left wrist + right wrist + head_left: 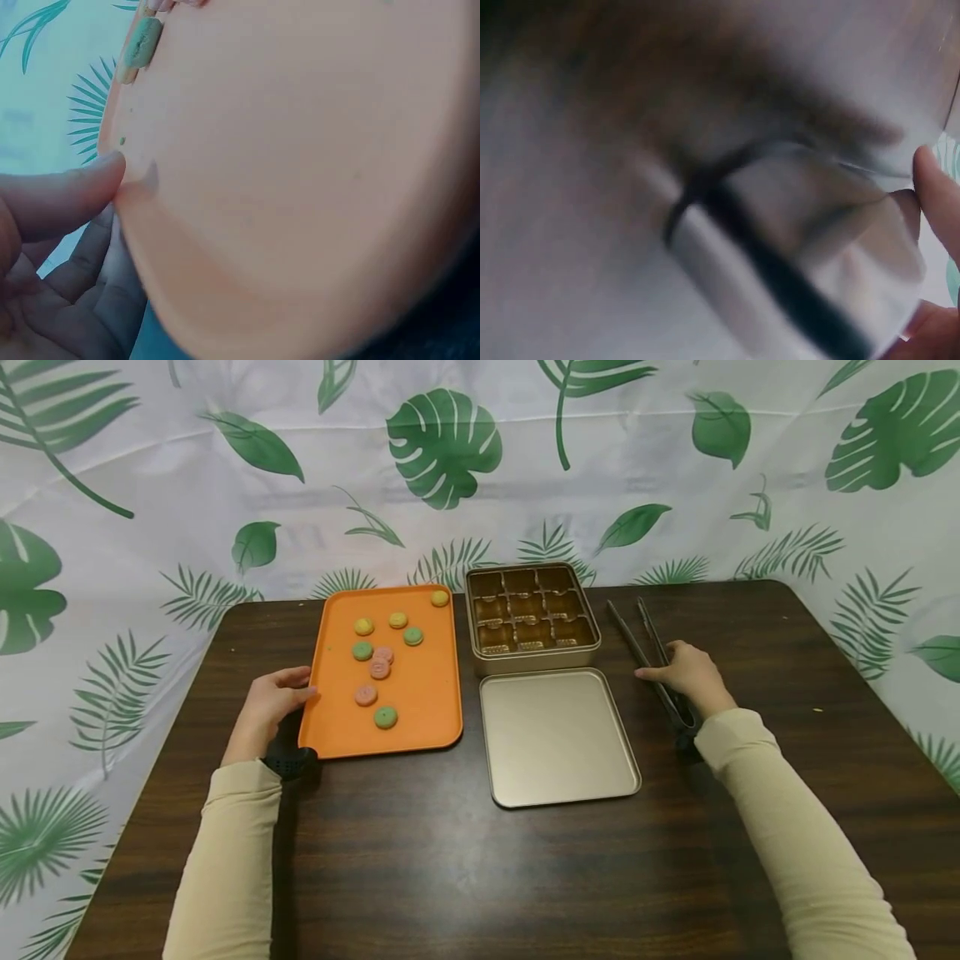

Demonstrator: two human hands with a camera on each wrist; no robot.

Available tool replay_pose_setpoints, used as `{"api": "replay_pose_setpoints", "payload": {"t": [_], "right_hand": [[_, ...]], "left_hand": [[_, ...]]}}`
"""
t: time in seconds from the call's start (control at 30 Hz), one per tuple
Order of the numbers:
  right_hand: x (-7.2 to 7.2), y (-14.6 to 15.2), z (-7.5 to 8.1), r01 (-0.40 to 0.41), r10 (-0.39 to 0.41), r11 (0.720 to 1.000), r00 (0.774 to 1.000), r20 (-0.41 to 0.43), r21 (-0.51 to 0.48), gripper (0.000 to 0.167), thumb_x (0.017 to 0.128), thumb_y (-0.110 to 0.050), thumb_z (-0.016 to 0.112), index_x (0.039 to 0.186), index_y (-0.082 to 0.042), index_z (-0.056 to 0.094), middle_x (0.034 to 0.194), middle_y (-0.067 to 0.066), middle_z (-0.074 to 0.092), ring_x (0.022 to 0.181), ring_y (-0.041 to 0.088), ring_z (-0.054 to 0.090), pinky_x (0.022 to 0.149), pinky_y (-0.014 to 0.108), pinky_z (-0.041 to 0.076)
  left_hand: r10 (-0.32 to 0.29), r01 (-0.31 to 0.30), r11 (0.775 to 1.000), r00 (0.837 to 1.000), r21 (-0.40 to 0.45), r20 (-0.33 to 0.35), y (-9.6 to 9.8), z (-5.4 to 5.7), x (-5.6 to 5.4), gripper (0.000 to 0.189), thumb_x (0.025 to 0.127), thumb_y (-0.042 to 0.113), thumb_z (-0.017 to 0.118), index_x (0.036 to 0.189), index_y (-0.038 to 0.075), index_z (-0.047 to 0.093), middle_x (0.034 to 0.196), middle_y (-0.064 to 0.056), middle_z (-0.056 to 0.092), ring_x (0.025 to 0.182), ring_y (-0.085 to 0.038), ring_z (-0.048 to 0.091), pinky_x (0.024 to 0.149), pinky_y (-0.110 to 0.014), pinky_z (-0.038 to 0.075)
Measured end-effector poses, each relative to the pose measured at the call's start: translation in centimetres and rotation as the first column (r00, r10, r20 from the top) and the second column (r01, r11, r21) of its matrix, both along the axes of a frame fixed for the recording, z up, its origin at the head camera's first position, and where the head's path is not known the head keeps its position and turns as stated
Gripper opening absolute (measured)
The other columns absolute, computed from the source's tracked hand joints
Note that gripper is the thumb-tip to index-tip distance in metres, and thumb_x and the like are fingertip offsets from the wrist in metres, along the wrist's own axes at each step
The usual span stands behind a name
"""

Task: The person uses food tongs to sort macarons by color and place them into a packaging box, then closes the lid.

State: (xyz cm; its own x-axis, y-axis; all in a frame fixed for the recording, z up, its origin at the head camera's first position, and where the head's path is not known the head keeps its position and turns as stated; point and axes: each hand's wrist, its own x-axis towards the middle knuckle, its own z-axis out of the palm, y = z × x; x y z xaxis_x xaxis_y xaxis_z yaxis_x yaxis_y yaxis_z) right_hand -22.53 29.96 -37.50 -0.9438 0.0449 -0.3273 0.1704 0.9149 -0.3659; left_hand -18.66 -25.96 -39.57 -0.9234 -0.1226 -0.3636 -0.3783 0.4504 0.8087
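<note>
- Left-hand grip [273, 702] is clamping on a flat orange rectangular tray with rounded corners [423, 722]: the thumb is pressing on the rim from above while the other fingers are sitting outside and below the edge.
- Right-hand grip [693, 681] is holding long grey metal tongs [631, 636] between thumb and fingers; the right wrist view is showing them heavily blurred.
- The tongs' two tips are standing apart and pointing away from the person, to the right of the tin.
- The tray is lying at the left of the dark brown wood-grain tabletop [465, 868], and it is carrying nine small round macarons: three yellow macarons [398, 621], three green macarons [386, 717] and three pink macarons [366, 695]. Two pink ones are touching.
- A square gold metal tin [540, 660] is standing just beside the tray, its brown insert [528, 607] showing nine compartments in three rows.
- A shallow gold metal lid [561, 739] is lying in front of the tin, nearer the person.
- Cream sleeves [232, 860] are covering both forearms.
- White cloth printed with green leaves [517, 485] is hanging behind the tabletop.
</note>
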Motion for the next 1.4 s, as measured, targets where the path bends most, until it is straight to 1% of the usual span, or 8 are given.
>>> {"api": "replay_pose_setpoints", "payload": {"t": [0.13, 0.33, 0.57, 0.77, 1.0, 1.13, 1.27, 1.4], "right_hand": [[0.1, -0.5, 0.4, 0.04, -0.041, 0.999, 0.999, 0.03, 0.024, 0.081, 0.091, -0.035, 0.06, 0.142, 0.017, 0.025, 0.14, 0.042, 0.033, 0.12, 0.057, 0.041, 0.098, 0.064, 0.041], [0.5, -0.3, 1.0, 0.096, -0.095, 0.995, 0.995, 0.043, -0.011, 0.069, 0.092, -0.031, 0.052, 0.138, 0.017, 0.034, 0.135, 0.04, 0.039, 0.117, 0.055, 0.044, 0.095, 0.062, 0.045], [0.6, 0.5, 0.9, 0.118, -0.129, 0.975, 0.991, -0.046, -0.189, 0.064, 0.098, -0.026, 0.042, 0.141, 0.02, 0.025, 0.139, 0.042, 0.033, 0.125, 0.054, 0.037, 0.104, 0.061, 0.038], [0.6, 1.0, 1.6, 0.078, -0.123, 0.955, 0.982, -0.144, -0.285, 0.065, 0.101, -0.032, 0.036, 0.144, 0.016, 0.025, 0.135, 0.041, 0.039, 0.117, 0.049, 0.044, 0.096, 0.059, 0.042], [0.8, -0.1, 3.7, 0.08, -0.15, 0.897, 0.98, -0.129, -0.434, 0.074, 0.097, -0.048, 0.045, 0.149, 0.001, 0.029, 0.14, 0.03, 0.043, 0.121, 0.037, 0.044, 0.098, 0.05, 0.041], [0.9, -1.5, 5.1, 0.093, -0.168, 0.892, 0.977, -0.134, -0.443, 0.078, 0.089, -0.055, 0.056, 0.148, -0.009, 0.036, 0.14, 0.02, 0.046, 0.11, 0.021, 0.051, 0.088, 0.035, 0.047], [1.2, -3.4, 6.3, 0.062, -0.147, 0.891, 0.977, -0.156, -0.45, 0.072, 0.086, -0.05, 0.064, 0.145, -0.013, 0.044, 0.125, 0.007, 0.055, 0.088, 0.003, 0.055, 0.073, 0.021, 0.048], [1.8, -6.1, 7.0, 0.001, -0.083, 0.898, 0.982, -0.168, -0.441, 0.062, 0.088, -0.041, 0.067, 0.14, -0.012, 0.049, 0.121, 0.009, 0.059, 0.09, 0.008, 0.057, 0.072, 0.022, 0.049]], "left_hand": [[0.021, -0.021, 1.0, 1.0, -0.009, 0.001, 0.2, 0.0, 0.1, 0.056, 0.098, 0.009, 0.05, 0.149, 0.002, 0.03, 0.149, -0.024, 0.037, 0.131, -0.034, 0.042, 0.11, -0.042, 0.042], [0.053, -0.054, 0.998, 0.998, -0.034, -0.031, 0.6, -0.3, -0.2, 0.053, 0.096, 0.007, 0.053, 0.147, 0.002, 0.036, 0.145, -0.025, 0.043, 0.128, -0.032, 0.045, 0.091, -0.022, 0.049], [0.064, -0.064, 0.998, 0.998, -0.017, -0.016, 0.5, -0.5, -0.1, 0.053, 0.097, 0.007, 0.051, 0.147, 0.002, 0.035, 0.147, -0.025, 0.041, 0.131, -0.035, 0.042, 0.11, -0.044, 0.041], [0.068, -0.068, 0.998, 0.998, -0.014, -0.012, 0.5, -0.4, 0.1, 0.053, 0.097, 0.006, 0.051, 0.147, 0.002, 0.035, 0.146, -0.025, 0.041, 0.131, -0.035, 0.042, 0.111, -0.045, 0.04], [0.063, -0.063, 0.998, 0.998, -0.008, 0.007, 0.3, -0.2, 0.2, 0.053, 0.098, 0.008, 0.05, 0.148, 0.004, 0.033, 0.148, -0.024, 0.039, 0.134, -0.038, 0.039, 0.112, -0.047, 0.039], [0.056, -0.056, 0.998, 0.998, -0.003, 0.005, 0.0, -0.3, 0.1, 0.054, 0.097, 0.009, 0.052, 0.148, 0.003, 0.034, 0.147, -0.025, 0.04, 0.132, -0.037, 0.04, 0.111, -0.047, 0.04], [0.082, -0.082, 0.997, 0.997, 0.004, 0.002, -0.1, -0.5, -0.2, 0.054, 0.095, 0.008, 0.056, 0.145, 0.002, 0.039, 0.144, -0.024, 0.045, 0.126, -0.034, 0.047, 0.107, -0.042, 0.045], [0.09, -0.09, 0.996, 0.996, 0.024, 0.016, -0.1, -0.4, -0.1, 0.055, 0.095, 0.008, 0.055, 0.146, 0.003, 0.037, 0.146, -0.023, 0.043, 0.127, -0.033, 0.047, 0.108, -0.04, 0.045]]}}
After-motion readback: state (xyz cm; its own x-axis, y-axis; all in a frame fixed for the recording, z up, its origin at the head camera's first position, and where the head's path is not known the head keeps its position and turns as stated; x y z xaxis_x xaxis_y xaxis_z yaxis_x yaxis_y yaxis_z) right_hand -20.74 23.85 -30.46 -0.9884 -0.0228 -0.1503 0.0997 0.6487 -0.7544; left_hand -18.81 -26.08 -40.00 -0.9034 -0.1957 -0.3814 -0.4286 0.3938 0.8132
